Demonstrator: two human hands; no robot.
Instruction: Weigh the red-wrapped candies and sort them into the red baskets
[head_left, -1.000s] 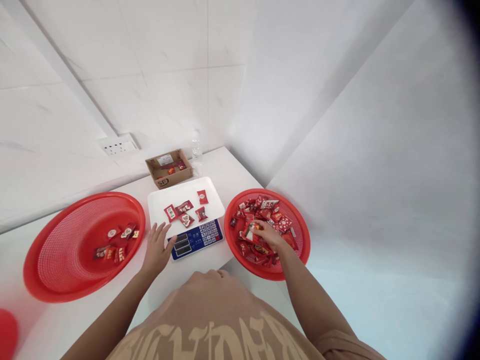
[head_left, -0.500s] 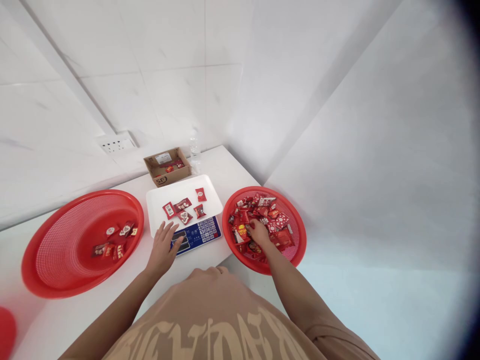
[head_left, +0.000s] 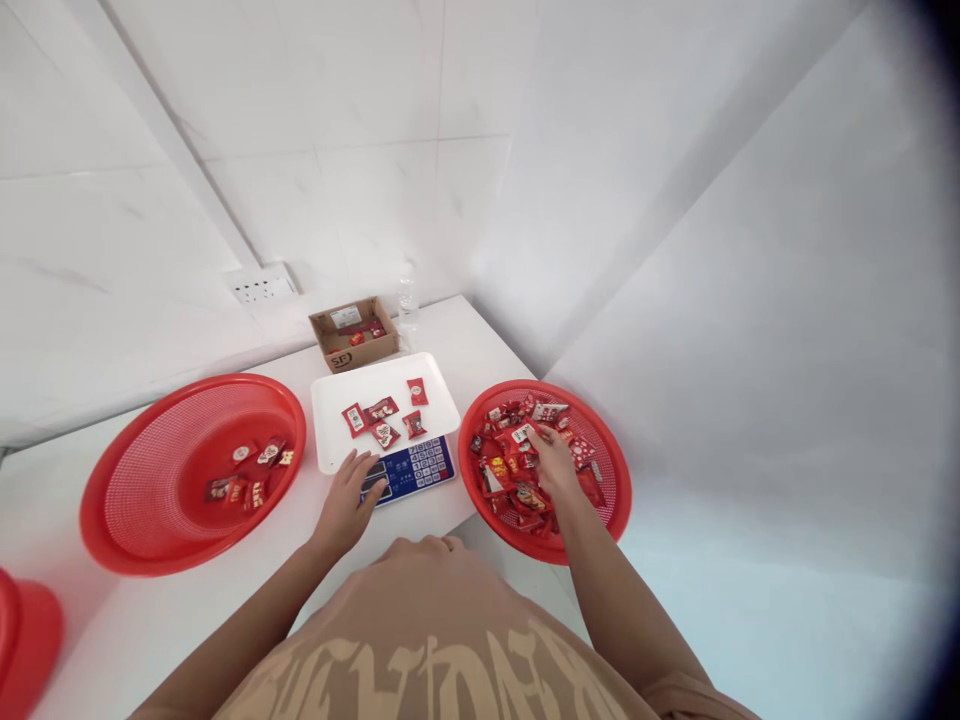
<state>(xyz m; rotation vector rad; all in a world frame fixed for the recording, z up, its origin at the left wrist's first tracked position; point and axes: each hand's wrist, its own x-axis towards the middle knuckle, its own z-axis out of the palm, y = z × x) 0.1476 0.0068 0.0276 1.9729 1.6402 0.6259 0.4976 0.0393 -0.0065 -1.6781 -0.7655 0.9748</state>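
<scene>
My right hand (head_left: 553, 460) is over the right red basket (head_left: 619, 490), its fingertips closed on a small red and white packet (head_left: 524, 432). Many red wrapped packets fill that basket beneath it. My left hand (head_left: 346, 505) rests at the front left edge of the scale, fingers apart and holding nothing, partly beside its blue keypad panel (head_left: 409, 470). On the scale's white tray (head_left: 337, 395) lie several red packets (head_left: 381, 410), spread about its middle and right. A few more red packets (head_left: 255, 492) sit in the left red basket (head_left: 94, 500).
Behind the scale stands an open cardboard box (head_left: 364, 352) with red items in it, and a clear bottle (head_left: 407, 290) beside it. Another red container (head_left: 34, 630) is at the lower left. A wall socket (head_left: 262, 288) is above the white table (head_left: 469, 350).
My right hand has lifted a little from among the packets and now shows a red and white packet at its fingertips. The whole view has shifted slightly; my left hand remains by the scale.
</scene>
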